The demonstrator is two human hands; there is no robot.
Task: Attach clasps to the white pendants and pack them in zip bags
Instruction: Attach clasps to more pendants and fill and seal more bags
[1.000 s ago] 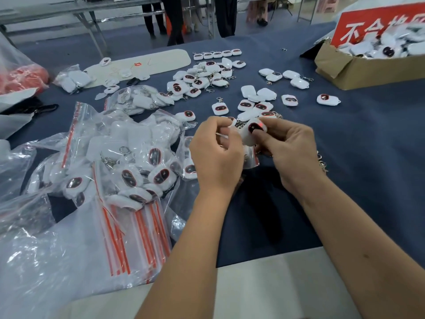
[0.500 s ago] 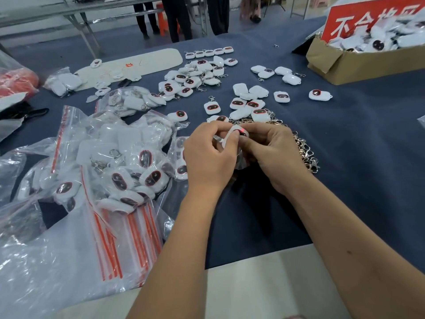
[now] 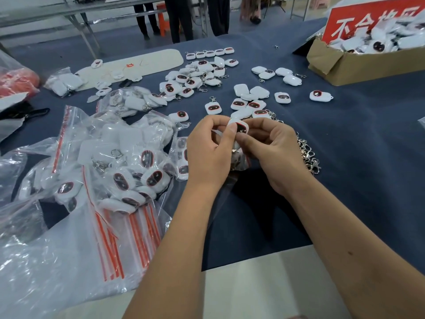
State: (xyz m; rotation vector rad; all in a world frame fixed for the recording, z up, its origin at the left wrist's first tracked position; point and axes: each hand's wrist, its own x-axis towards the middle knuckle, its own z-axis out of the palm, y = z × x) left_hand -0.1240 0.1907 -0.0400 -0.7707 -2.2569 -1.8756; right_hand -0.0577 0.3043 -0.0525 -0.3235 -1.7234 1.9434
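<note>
While a white pendant (image 3: 239,127) was held above the blue table cloth (image 3: 358,157), it was pinched from both sides: the left hand (image 3: 210,155) was curled onto its left edge, the right hand (image 3: 273,150) onto its right. A metal clasp (image 3: 235,151) was seen hanging below it between the palms. A heap of loose clasps (image 3: 308,155) was noted just right of the right hand, packed zip bags (image 3: 119,166) to the left, loose pendants (image 3: 250,100) beyond, and a cardboard box (image 3: 358,65) far right.
</note>
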